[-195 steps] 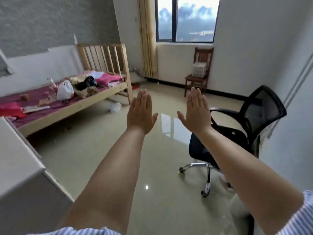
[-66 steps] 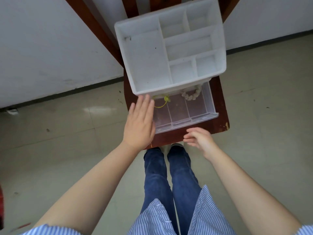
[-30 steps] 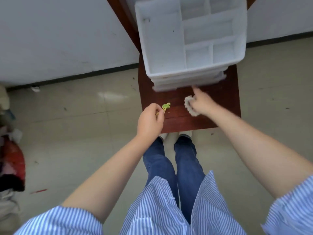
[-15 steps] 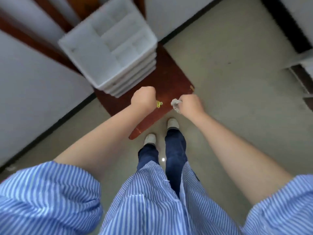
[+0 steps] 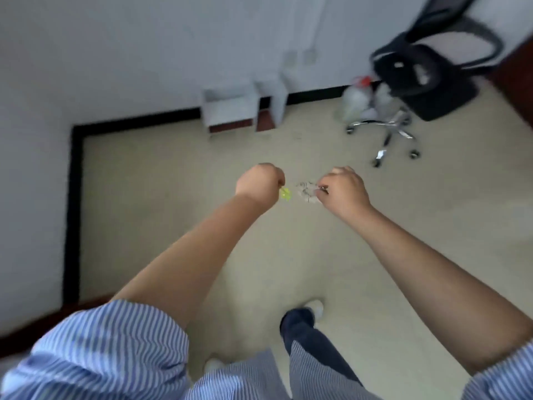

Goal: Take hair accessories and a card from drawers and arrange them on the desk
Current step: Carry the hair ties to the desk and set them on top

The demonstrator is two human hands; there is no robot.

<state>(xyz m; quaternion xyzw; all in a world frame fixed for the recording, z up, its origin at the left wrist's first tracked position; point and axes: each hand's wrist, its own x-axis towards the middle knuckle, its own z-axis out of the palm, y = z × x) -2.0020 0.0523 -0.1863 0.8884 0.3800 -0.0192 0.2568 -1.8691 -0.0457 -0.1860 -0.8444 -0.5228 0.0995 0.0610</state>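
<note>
Turning away from the drawer unit and wooden chair, now gone from sight, and facing open floor [image 5: 331, 255] with an office chair [image 5: 418, 73] ahead, carrying the yellow clip [image 5: 285, 193] in the left hand [image 5: 259, 183] and the pale scrunchie [image 5: 308, 192] in the right hand [image 5: 343, 190], fists raised side by side.

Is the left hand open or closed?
Closed: the left hand is fisted, with a yellow-green hair accessory poking out.

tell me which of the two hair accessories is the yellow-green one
The small yellow-green hair tie, pinched in the left hand. The other, in the right hand, is a pale whitish scrunchie.
</note>
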